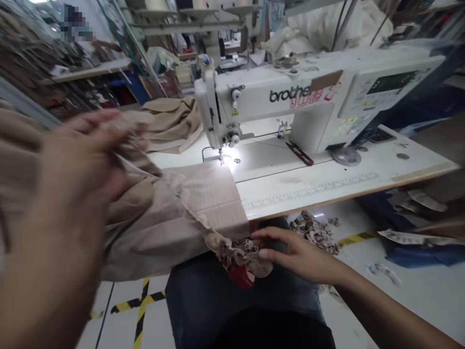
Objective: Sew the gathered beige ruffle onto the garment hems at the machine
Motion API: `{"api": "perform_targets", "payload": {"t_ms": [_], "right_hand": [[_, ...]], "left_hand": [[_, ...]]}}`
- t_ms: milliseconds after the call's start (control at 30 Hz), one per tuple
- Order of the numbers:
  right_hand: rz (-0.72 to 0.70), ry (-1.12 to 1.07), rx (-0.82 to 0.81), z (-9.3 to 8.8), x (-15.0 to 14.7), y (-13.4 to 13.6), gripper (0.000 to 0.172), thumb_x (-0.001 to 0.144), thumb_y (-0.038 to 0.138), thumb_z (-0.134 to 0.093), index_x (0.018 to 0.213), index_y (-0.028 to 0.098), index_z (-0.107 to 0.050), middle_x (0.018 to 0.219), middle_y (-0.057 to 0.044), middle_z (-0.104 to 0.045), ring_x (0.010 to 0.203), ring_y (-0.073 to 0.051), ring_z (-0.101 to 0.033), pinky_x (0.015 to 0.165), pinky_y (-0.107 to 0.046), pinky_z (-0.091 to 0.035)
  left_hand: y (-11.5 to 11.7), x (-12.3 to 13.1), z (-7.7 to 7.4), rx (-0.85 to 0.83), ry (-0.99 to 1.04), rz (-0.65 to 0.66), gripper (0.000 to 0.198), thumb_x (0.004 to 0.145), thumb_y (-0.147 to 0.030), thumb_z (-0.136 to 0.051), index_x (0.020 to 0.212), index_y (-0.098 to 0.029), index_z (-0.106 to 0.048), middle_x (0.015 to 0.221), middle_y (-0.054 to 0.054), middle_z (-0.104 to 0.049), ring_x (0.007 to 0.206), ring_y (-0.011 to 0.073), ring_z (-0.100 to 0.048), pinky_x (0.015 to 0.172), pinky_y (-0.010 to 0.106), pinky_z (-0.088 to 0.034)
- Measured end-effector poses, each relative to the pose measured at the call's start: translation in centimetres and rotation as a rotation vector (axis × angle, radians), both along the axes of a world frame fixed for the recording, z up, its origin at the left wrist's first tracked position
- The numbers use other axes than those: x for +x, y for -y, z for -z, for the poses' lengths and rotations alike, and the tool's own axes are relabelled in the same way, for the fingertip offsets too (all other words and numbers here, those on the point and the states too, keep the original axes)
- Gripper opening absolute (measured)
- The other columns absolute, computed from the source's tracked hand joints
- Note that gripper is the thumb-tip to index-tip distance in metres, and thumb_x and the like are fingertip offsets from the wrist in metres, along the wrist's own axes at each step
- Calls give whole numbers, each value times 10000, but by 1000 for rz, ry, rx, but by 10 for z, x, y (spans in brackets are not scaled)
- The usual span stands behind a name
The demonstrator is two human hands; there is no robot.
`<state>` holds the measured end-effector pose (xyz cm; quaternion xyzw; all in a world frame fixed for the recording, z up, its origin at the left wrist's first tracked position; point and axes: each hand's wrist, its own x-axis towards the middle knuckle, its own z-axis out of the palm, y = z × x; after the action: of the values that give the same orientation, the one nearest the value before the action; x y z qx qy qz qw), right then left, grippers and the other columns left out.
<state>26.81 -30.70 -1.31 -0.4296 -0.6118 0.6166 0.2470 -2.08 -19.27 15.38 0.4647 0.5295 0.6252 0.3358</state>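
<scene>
- Fingers of the right hand [300, 257] lie together, not pinching, on patterned scrap [240, 257] at the worktop's [399, 165] front edge.
- Fingers of the left hand [80, 169], blurred, look spread above beige cloth [152, 218] lying across that edge near the needle [221, 156].

- Garment sewing workshop, factory-style floor
- Brother industrial sewing machine [261, 92] set into a white work table [363, 182]
- Beige cloth [152, 225] across the table edge
- Fabric scraps [314, 232] on the floor
- Yellow-and-black floor tape [141, 303]
- Crowded shelves [90, 72] behind
</scene>
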Motion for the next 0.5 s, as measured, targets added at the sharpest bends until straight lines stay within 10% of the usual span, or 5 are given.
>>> {"api": "perform_targets", "payload": {"t_ms": [200,367,500], "right_hand": [[149,-368,145,-54,-83,-46,616,919,509,-728,1452,281,-518,1519,-99,-524,1398,-272,-480,1122,-457,-435],[146,-625,28,-60,-115,-66,321,901,500,-707,1010,208,-632,861,11,-604,805,-155,-583,807,-324,-497],[206,-590,73,-55,-110,-65,301,919,498,-689,898,214,-590,760,44,-530,690,-126,-494,691,-276,-430]], "left_hand": [[31,38,43,-58,231,158,318,665,-158,-875,925,-172,-692,748,9,-756,649,160,-716,659,300,-636],[50,46,70,-124,292,242,383,630,-258,-931,954,-203,-735,747,-15,-760,648,121,-705,626,204,-578],[57,39,73,-182,375,304,451,626,-235,-922,1037,-247,-736,869,1,-787,789,155,-744,753,237,-597]]}}
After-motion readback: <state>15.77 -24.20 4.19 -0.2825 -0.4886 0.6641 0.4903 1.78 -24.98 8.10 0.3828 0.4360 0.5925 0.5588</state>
